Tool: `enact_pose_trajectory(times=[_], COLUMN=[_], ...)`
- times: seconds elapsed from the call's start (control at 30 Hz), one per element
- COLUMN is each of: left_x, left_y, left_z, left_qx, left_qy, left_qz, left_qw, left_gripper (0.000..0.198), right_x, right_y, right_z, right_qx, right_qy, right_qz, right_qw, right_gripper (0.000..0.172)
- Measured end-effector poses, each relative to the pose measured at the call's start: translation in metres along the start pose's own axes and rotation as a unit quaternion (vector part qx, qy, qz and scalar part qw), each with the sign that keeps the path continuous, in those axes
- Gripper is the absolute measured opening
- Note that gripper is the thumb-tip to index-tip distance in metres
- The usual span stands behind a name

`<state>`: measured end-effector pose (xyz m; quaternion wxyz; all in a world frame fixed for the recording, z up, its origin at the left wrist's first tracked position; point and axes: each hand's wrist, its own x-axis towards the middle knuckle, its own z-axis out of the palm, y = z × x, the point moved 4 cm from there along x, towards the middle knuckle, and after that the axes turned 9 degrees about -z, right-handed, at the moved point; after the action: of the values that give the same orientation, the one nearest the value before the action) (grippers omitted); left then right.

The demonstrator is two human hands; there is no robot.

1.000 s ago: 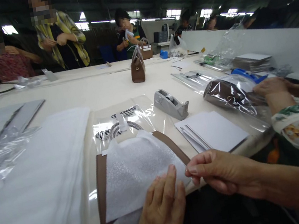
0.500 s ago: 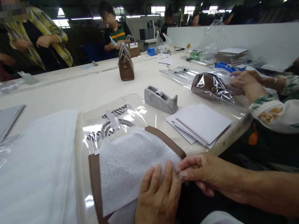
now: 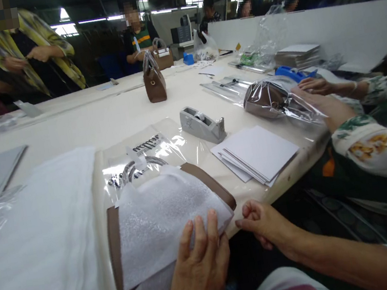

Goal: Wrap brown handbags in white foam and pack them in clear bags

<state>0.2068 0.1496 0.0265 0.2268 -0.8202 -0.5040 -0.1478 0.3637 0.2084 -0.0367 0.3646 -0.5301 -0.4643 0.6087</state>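
Note:
My left hand lies over a white foam sheet, fingers stretched and pressing it onto a brown handbag. The bag lies flat at the table's front edge, its handles pointing away from me and wrapped in clear plastic. Part of the bag's body is hidden under the sheet. Just right of the bag's corner is my right hand, with its fingers curled in and nothing visible in them. It is apart from the bag. A clear printed plastic bag lies beneath and beyond the handles.
A grey tape dispenser and white cards lie to the right. White sheets are stacked at left. A co-worker's hands handle a plastic-covered brown bag. Another brown handbag stands farther back.
My right hand has come away from the bag's corner and moved slightly right, its fingers curling in. My left hand stays on the foam sheet. The camera view has shifted a little.

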Motion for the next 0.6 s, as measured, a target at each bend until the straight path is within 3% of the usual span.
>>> enact_pose_trajectory(times=[0.1, 0.17, 0.27, 0.4, 0.43, 0.5, 0.57, 0.6], left_x=[-0.001, -0.001, 0.001, -0.009, -0.016, -0.035, -0.06, -0.073], left_y=[0.002, 0.005, 0.009, 0.009, 0.008, 0.001, -0.015, -0.023], left_z=[0.001, 0.001, -0.002, -0.019, -0.027, -0.047, -0.062, -0.065], left_qx=[0.022, 0.036, 0.034, -0.038, -0.058, -0.084, -0.088, -0.086], left_qy=[-0.008, -0.012, -0.016, -0.035, -0.015, 0.088, 0.198, 0.224], left_qz=[-0.002, -0.006, -0.01, 0.024, 0.031, -0.011, -0.155, -0.246], left_qw=[1.0, 0.999, 0.999, 0.998, 0.998, 0.993, 0.964, 0.939], left_gripper=[0.03, 0.032, 0.031, 0.022, 0.02, 0.019, 0.021, 0.022], right_x=[-0.01, -0.02, -0.026, -0.013, -0.009, -0.003, -0.004, -0.006], right_y=[-0.037, -0.074, -0.118, -0.132, -0.13, -0.125, -0.119, -0.115], right_z=[-0.008, 0.006, 0.052, 0.12, 0.13, 0.14, 0.142, 0.142], right_qx=[-0.049, -0.06, -0.029, -0.104, -0.139, -0.197, -0.247, -0.27], right_qy=[0.036, 0.003, -0.149, -0.347, -0.365, -0.367, -0.357, -0.353], right_qz=[-0.179, -0.306, -0.428, -0.434, -0.434, -0.457, -0.5, -0.522], right_qw=[0.982, 0.95, 0.891, 0.825, 0.812, 0.786, 0.749, 0.728], right_gripper=[0.026, 0.02, 0.031, 0.041, 0.042, 0.05, 0.071, 0.079])
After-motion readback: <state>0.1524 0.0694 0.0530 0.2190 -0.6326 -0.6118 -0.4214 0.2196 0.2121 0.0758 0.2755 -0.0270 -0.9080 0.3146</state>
